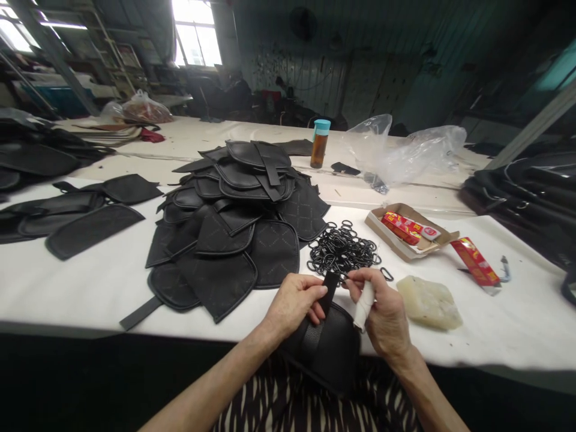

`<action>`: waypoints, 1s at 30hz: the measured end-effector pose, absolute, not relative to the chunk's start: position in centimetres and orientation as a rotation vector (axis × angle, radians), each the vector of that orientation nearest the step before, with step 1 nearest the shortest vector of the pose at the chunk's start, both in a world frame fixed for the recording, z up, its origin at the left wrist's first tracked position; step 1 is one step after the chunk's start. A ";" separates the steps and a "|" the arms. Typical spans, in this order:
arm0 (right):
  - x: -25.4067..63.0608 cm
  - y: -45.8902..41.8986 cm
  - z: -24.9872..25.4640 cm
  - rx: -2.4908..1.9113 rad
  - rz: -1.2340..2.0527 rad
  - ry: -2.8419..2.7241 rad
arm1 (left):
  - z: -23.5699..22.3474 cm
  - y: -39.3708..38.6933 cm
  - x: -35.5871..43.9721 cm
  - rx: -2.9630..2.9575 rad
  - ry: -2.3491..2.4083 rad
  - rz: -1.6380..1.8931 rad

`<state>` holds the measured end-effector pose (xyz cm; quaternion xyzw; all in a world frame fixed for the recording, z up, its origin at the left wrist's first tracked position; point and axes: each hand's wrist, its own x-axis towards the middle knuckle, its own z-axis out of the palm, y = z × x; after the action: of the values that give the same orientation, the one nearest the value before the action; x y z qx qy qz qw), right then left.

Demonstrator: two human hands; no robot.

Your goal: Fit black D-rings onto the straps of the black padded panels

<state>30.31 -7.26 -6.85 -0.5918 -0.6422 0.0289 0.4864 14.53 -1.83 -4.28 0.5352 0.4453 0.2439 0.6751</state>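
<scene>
My left hand (299, 303) pinches the black strap (331, 288) of a dark leather-like panel (333, 351), thumb on top. The panel hangs over the table's front edge above my lap. Close by on the right, my right hand (382, 309) is closed around a white-wrapped, stick-like piece (364, 305). Its thumb and index fingertips meet beside the strap's end, on something thin and dark that is too small to make out. Just beyond both hands lies a heap of black D-rings (344, 249), with a single D-ring (386, 274) apart from it.
Left of my hands rises a pile of black panels (225, 222); more panels (94, 231) lie farther left. At right are a yellowish block (429, 303), an open cardboard box (396, 246) and a red packet (476, 262). A bottle (320, 144) and plastic bags (418, 153) stand behind.
</scene>
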 end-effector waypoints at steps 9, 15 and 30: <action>29.8 -6.8 -7.6 -1.315 -0.185 -1.705 | -4.2 -1.4 14.1 1.177 0.923 0.470; 30.1 -7.0 -7.5 -1.223 -0.282 -1.769 | -4.6 -1.0 14.1 1.150 0.913 0.443; 29.9 -7.0 -7.1 -1.079 -0.450 -1.906 | -4.3 -1.5 13.6 1.079 0.847 0.573</action>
<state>29.86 -7.04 -7.15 -0.4339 -0.7666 -0.1810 0.4374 13.59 -1.47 -4.28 0.4911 0.3857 0.2607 0.7363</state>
